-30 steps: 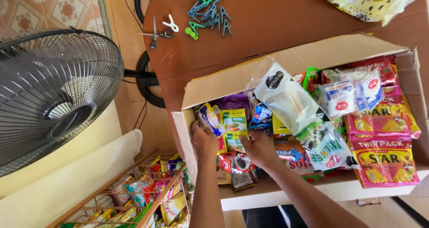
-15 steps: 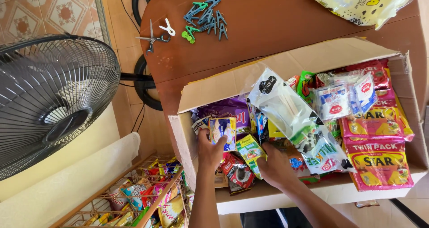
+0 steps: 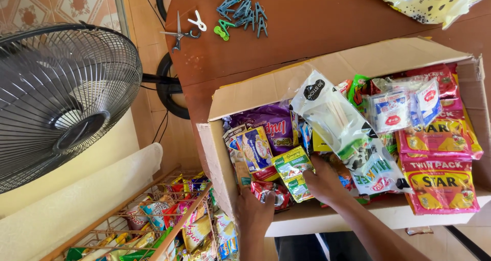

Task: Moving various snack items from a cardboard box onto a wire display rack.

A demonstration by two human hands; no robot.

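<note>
Brown wooden table (image 3: 327,41) seen from above, beside a tiled floor; a large black-grilled standing fan (image 3: 61,100) occupies the left of the view. On the table stands an open cardboard box (image 3: 255,95) packed with sachets and packets.

Left hand (image 3: 254,210): at the box's near-left corner, fingers curled over the lower edge of a strip of blue-and-yellow sachets (image 3: 253,151), which rises directly above the hand; the thumb is hidden, so how tightly the strip is pinched cannot be told.

Right hand (image 3: 322,182): just right of the left hand, inside the box, fingers closed on the right edge of a green-and-yellow sachet strip (image 3: 292,171). This strip lies immediately left of the fingertips, tilted, between the two hands and touching a red wrapper (image 3: 268,192) below it.

Other contents: one purple packet (image 3: 273,125) against the back wall; one long clear bag with a black round label (image 3: 332,118), lying diagonally over the middle; two pink-and-yellow packs (image 3: 440,182) stacked at the right; clear packets with red marks (image 3: 396,110) above them.

On the table beyond the box: one pair of scissors (image 3: 179,33), one white clothes peg (image 3: 197,21), a heap of blue and green pegs (image 3: 240,10) too tangled to count, and one yellow bag (image 3: 434,3) at the far right corner. Lower left: a wire-and-wood rack (image 3: 169,225) holding more sachets.
</note>
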